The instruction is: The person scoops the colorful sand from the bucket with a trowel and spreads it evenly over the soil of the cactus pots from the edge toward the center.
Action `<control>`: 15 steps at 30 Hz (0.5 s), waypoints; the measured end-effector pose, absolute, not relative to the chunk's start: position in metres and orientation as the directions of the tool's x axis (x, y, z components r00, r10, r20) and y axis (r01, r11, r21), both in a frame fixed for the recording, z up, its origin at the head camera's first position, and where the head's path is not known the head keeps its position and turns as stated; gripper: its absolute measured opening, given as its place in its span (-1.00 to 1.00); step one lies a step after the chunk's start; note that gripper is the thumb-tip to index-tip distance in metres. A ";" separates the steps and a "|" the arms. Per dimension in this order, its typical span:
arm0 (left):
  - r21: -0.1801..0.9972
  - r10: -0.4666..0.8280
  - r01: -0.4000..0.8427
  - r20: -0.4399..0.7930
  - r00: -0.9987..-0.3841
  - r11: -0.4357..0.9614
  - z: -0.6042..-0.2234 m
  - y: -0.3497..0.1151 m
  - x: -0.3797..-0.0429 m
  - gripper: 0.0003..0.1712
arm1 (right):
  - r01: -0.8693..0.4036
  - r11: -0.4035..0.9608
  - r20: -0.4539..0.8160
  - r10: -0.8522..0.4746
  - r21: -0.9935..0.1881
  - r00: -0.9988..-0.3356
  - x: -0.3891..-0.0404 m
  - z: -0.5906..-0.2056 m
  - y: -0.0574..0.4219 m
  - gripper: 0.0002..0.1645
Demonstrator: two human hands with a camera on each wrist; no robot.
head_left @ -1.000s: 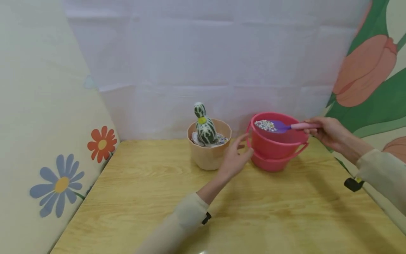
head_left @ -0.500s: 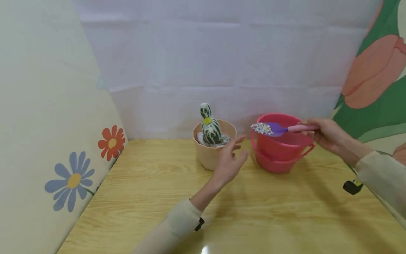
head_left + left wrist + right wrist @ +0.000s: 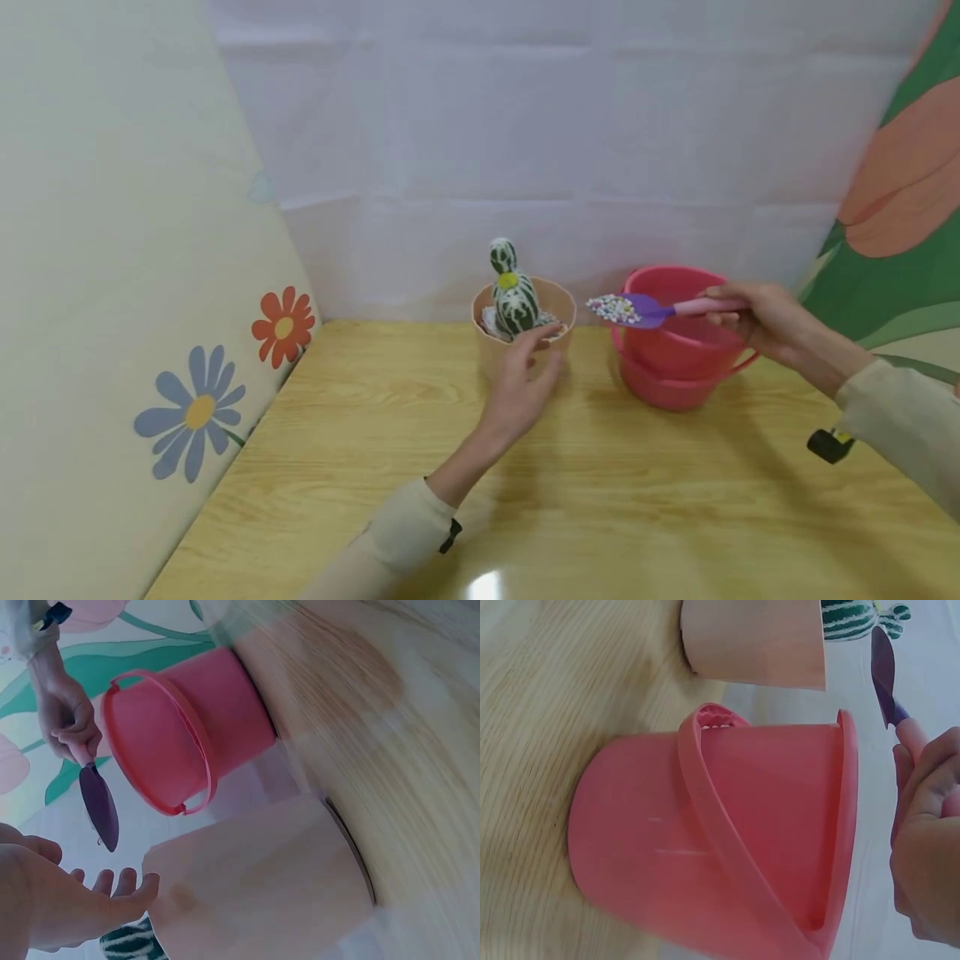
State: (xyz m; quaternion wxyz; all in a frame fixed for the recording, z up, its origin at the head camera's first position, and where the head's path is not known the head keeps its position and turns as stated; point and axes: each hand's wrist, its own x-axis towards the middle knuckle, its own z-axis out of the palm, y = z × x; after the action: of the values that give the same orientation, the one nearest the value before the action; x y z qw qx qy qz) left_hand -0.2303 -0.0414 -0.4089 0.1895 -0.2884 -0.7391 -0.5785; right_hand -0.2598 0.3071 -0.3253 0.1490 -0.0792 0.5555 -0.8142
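Note:
My right hand point(image 3: 765, 321) grips the pink handle of a small trowel point(image 3: 651, 311) with a purple blade. The blade carries a heap of small white and coloured pebbles point(image 3: 615, 308) and points left, just past the rim of a pink bucket point(image 3: 671, 379). My left hand point(image 3: 517, 387) has its fingers extended and spread, right at the front rim of a peach flowerpot point(image 3: 561, 302). In the pot stands a green-and-white striped cactus point(image 3: 517, 304) with a yellow band, with pale pebbles around its base. In the left wrist view the left fingers point(image 3: 126, 883) overlap the pot's rim.
Pot and bucket stand side by side at the back of the wooden table point(image 3: 360, 467). A white sheet point(image 3: 450, 125) hangs behind them. The bucket's handle point(image 3: 727, 840) hangs down over its side. Flower-patterned panels flank the table.
The trowel with its pebbles has moved left from over the bucket toward the pot. My left hand has moved left, from beside the bucket to the pot's front.

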 end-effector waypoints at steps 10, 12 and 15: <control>0.692 0.035 0.704 0.709 -0.704 0.160 -0.416 -0.068 -0.246 -0.71 | 0.190 -0.274 -0.098 -0.317 -0.943 -0.943 -0.279 -0.326 0.287 -0.66; 0.667 -0.023 0.722 0.737 -0.675 0.181 -0.417 -0.074 -0.253 -0.74 | 0.199 -0.242 -0.115 -0.320 -0.950 -0.940 -0.284 -0.326 0.282 -0.66; 0.643 -0.087 0.729 0.761 -0.643 0.236 -0.418 -0.084 -0.262 -0.77 | 0.200 -0.227 -0.120 -0.324 -0.953 -0.938 -0.290 -0.326 0.276 -0.69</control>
State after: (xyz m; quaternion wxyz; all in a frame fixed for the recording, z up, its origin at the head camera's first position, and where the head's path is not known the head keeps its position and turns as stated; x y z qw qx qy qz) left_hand -0.2621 -0.0837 -0.4177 0.3554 -0.2289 -0.7012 -0.5742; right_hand -0.2900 0.2756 -0.3263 0.1677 -0.0517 0.5988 -0.7814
